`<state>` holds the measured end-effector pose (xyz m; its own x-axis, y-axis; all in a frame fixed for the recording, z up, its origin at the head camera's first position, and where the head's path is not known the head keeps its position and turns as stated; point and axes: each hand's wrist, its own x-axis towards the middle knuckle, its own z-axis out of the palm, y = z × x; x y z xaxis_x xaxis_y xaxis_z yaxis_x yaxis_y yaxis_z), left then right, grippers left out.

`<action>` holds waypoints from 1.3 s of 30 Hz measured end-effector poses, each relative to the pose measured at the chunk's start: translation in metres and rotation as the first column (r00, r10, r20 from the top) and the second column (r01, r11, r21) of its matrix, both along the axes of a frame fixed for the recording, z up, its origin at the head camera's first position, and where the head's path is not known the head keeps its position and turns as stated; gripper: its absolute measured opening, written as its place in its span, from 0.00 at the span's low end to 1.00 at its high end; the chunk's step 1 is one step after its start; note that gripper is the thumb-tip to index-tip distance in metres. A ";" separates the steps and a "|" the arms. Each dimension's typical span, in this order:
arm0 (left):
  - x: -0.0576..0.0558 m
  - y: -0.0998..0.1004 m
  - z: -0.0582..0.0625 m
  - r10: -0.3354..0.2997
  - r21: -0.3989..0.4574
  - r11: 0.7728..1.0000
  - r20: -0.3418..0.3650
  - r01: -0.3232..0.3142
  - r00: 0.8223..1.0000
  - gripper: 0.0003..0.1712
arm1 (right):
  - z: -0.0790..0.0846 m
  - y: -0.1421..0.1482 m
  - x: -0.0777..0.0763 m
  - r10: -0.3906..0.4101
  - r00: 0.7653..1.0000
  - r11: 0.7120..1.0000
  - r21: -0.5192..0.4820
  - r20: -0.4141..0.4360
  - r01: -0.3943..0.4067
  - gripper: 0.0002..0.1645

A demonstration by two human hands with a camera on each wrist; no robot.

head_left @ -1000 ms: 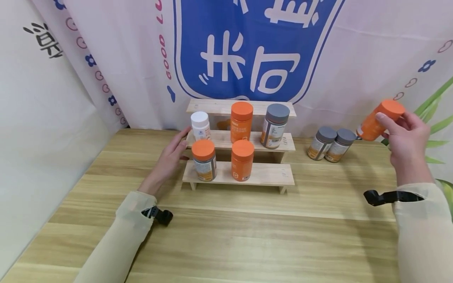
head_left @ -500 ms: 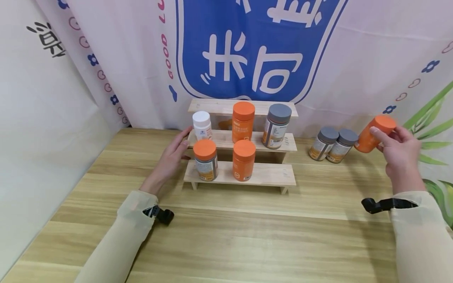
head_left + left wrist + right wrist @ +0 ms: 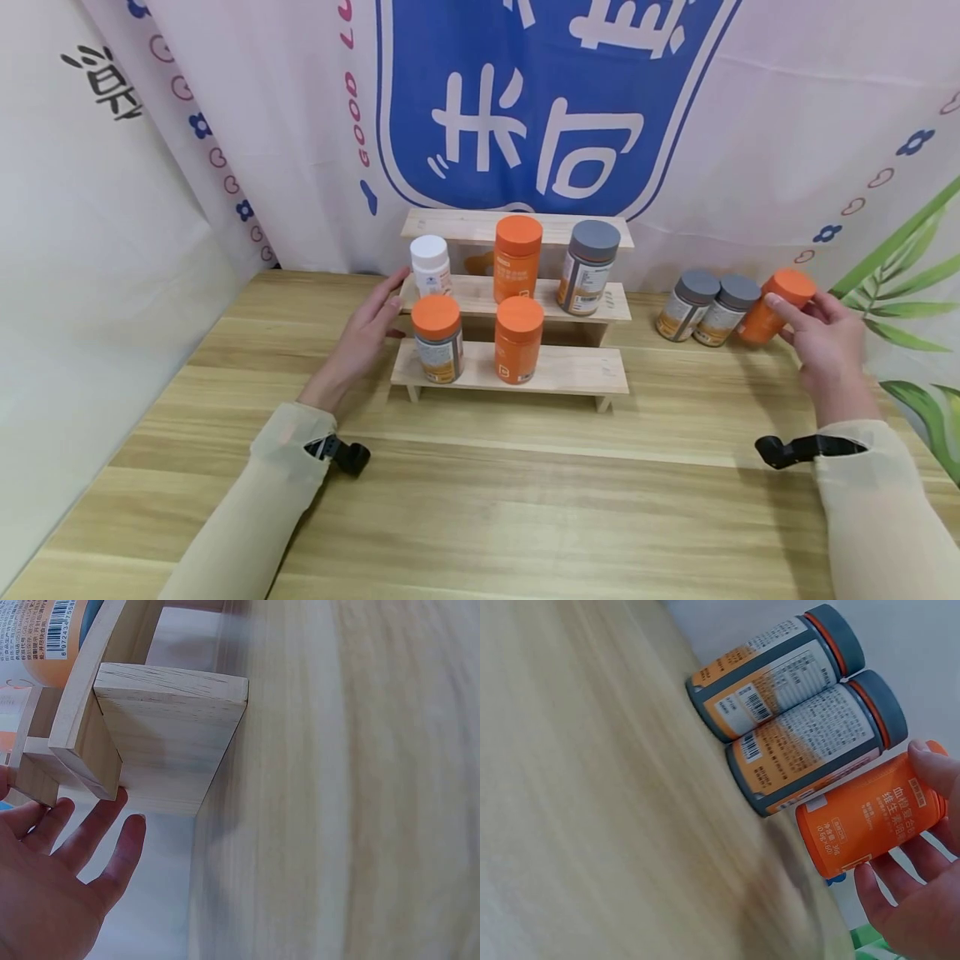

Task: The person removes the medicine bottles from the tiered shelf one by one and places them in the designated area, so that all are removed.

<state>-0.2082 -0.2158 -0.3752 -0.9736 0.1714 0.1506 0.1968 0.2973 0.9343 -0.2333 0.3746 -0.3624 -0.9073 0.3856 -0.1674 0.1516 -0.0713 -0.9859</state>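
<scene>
On the right, my right hand (image 3: pixel 831 346) grips an orange jar (image 3: pixel 776 308) between thumb and fingers. The jar leans slightly, its base close over the table beside two grey-lidded jars (image 3: pixel 696 292). In the right wrist view, the thumb lies near the lid of the orange jar (image 3: pixel 870 814), with fingers along its lower side. My left hand (image 3: pixel 362 337) is at the left end of a tiered wooden shelf (image 3: pixel 562 367). Its fingers (image 3: pixel 94 829) are fairly straight in the left wrist view, fingertips at the ends of the shelf boards (image 3: pixel 90 750).
The middle tier carries a white bottle (image 3: pixel 431 267), an orange jar (image 3: pixel 517 258) and a grey-lidded jar (image 3: pixel 588 267). Two orange-lidded jars (image 3: pixel 437 337) stand on the lowest tier. A printed curtain (image 3: pixel 300 150) hangs behind the table (image 3: pixel 525 492), with painted leaves (image 3: pixel 892 308) at right.
My right hand has brought the orange jar down and leftward, next to the grey-lidded pair, and the jar is more upright. The left hand has stayed at the shelf's end.
</scene>
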 end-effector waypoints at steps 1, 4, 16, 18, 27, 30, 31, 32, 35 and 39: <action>0.000 0.000 0.000 0.000 -0.001 1.000 0.000 0.000 1.000 0.33 | -0.001 0.000 0.000 -0.002 1.000 1.000 -0.002 0.002 0.002 0.56; 0.000 0.000 0.000 0.000 -0.003 1.000 0.000 0.000 1.000 0.33 | -0.005 0.001 -0.001 0.005 1.000 1.000 0.009 0.013 -0.005 0.55; 0.000 0.000 0.001 0.000 0.004 1.000 0.001 0.000 1.000 0.33 | -0.010 0.001 -0.004 0.016 0.998 0.998 0.055 0.057 -0.020 0.57; 0.001 0.001 0.002 0.000 0.002 1.000 0.003 0.000 1.000 0.33 | -0.011 0.001 -0.004 0.013 0.998 0.998 0.058 0.061 -0.016 0.58; 0.000 0.000 0.002 0.003 -0.001 1.000 0.001 -0.003 1.000 0.33 | -0.011 -0.002 -0.004 -0.020 0.995 0.997 0.070 0.102 0.013 0.60; 0.001 0.000 0.002 0.000 0.001 1.000 0.001 0.000 1.000 0.33 | -0.012 -0.002 -0.004 -0.040 0.993 0.997 0.065 0.112 0.033 0.60; 0.000 0.000 0.002 -0.001 0.001 1.000 0.001 0.001 1.000 0.33 | -0.012 -0.002 -0.004 -0.047 0.992 0.997 0.065 0.116 0.040 0.60; 0.001 0.000 0.002 -0.001 0.001 1.000 0.001 0.001 1.000 0.33 | -0.012 -0.002 -0.004 -0.055 0.991 0.997 0.068 0.121 0.047 0.61; 0.000 0.000 0.002 0.003 -0.004 1.000 0.000 -0.003 1.000 0.33 | -0.012 -0.003 -0.004 -0.082 0.987 0.995 0.069 0.142 0.073 0.63; 0.001 0.001 0.001 0.003 -0.006 1.000 0.002 -0.003 1.000 0.33 | -0.013 -0.005 -0.002 -0.114 0.979 0.990 0.102 0.168 0.097 0.63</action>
<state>-0.2071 -0.2150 -0.3739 -0.9745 0.1696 0.1472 0.1938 0.3034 0.9329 -0.2349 0.3696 -0.3751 -0.8212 0.4988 -0.2773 0.3169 -0.0054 -0.9484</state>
